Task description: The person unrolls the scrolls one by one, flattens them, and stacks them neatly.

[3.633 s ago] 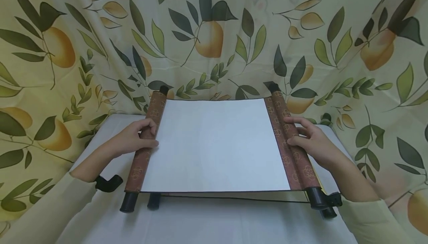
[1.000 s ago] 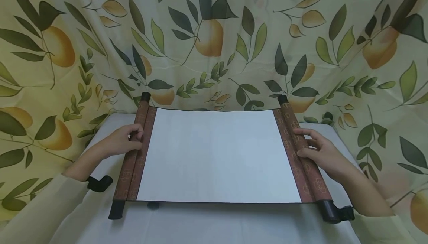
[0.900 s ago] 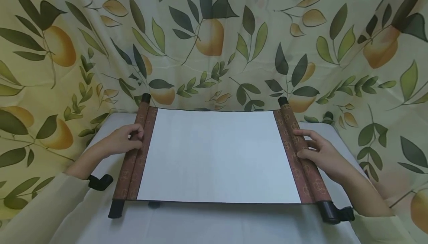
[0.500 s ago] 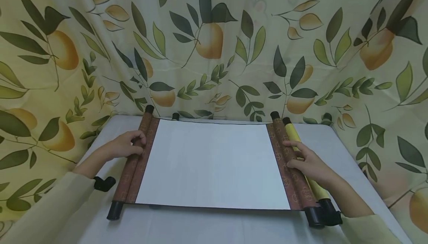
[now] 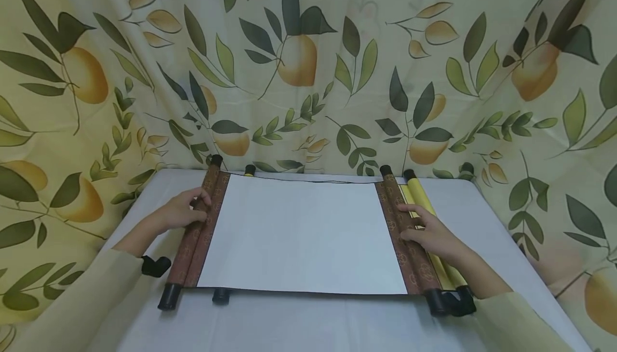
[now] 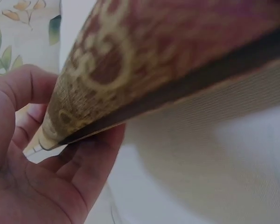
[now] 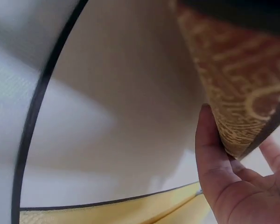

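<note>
A hand scroll lies spread on the white table [image 5: 299, 325], its blank white sheet [image 5: 303, 234] between two brown brocade rollers. My left hand [image 5: 185, 211] grips the left roller [image 5: 197, 237] near its middle; in the left wrist view the thumb and fingers [image 6: 84, 163] curl round the roll [image 6: 144, 60]. My right hand [image 5: 429, 233] holds the right roller [image 5: 405, 242], its fingers [image 7: 214, 158] curled against the brocade [image 7: 233, 79]. A yellow strip [image 5: 424, 204] of the scroll shows just right of that roller. Black end caps [image 5: 168, 296] stick out at the near ends.
A leaf-and-fruit patterned curtain [image 5: 308, 62] hangs behind the table and along both sides. Bare white tabletop shows in front of the scroll and to its right [image 5: 487, 223]. A small black knob [image 5: 220, 294] pokes out under the scroll's near edge.
The scroll has come down from tilted to flat on the table. The right roller has moved left, narrowing the white sheet and uncovering a yellow strip on its right. My left hand has stayed on its roller.
</note>
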`<control>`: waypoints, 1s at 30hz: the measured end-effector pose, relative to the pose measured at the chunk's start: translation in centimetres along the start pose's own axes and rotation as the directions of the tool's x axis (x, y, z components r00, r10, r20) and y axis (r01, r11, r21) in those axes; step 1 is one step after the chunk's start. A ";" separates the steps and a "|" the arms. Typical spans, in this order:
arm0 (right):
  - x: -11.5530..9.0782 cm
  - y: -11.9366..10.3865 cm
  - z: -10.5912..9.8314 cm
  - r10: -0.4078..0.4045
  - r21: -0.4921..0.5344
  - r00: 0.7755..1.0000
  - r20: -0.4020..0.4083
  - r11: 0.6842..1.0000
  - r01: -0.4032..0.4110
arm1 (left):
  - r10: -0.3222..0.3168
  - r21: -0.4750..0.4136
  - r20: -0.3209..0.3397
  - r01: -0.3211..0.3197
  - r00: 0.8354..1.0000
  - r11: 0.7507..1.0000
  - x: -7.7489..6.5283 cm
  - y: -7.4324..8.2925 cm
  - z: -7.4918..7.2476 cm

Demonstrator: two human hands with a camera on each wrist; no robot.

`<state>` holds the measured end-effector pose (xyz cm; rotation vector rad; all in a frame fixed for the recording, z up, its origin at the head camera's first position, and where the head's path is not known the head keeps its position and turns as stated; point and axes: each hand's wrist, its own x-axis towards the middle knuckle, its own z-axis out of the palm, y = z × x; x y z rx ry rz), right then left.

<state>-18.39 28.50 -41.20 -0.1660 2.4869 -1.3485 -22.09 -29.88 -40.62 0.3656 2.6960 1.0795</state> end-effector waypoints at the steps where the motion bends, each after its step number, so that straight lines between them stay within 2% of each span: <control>1: 0.2 0.0 0.0 -0.006 -0.017 1.000 -0.006 1.000 0.006 | 0.002 0.002 -0.013 -0.002 1.000 1.000 0.1 -0.1 0.0; 8: 1.1 0.0 0.5 -0.070 -0.142 0.997 -0.032 0.988 0.065 | 0.000 0.033 -0.045 0.002 0.999 0.999 0.7 -0.7 0.4; 14: 1.2 0.7 0.6 -0.003 -0.213 0.999 -0.054 0.977 -0.009 | -0.007 0.051 -0.021 0.008 1.000 0.999 0.8 -0.8 0.8; 19: 1.3 0.9 0.9 -0.009 -0.310 0.996 -0.088 0.951 -0.019 | -0.037 0.107 -0.008 0.038 0.999 0.994 0.7 -0.5 1.0; 26: 1.4 0.0 1.0 -0.052 -0.465 0.992 -0.115 0.885 -0.007 | -0.006 0.202 -0.017 0.009 1.000 0.979 0.6 -0.6 1.1; 30: 0.6 -0.7 0.6 -0.048 -0.466 0.993 -0.112 0.885 -0.010 | 0.022 0.248 -0.020 -0.016 1.000 0.969 -0.1 -0.4 1.4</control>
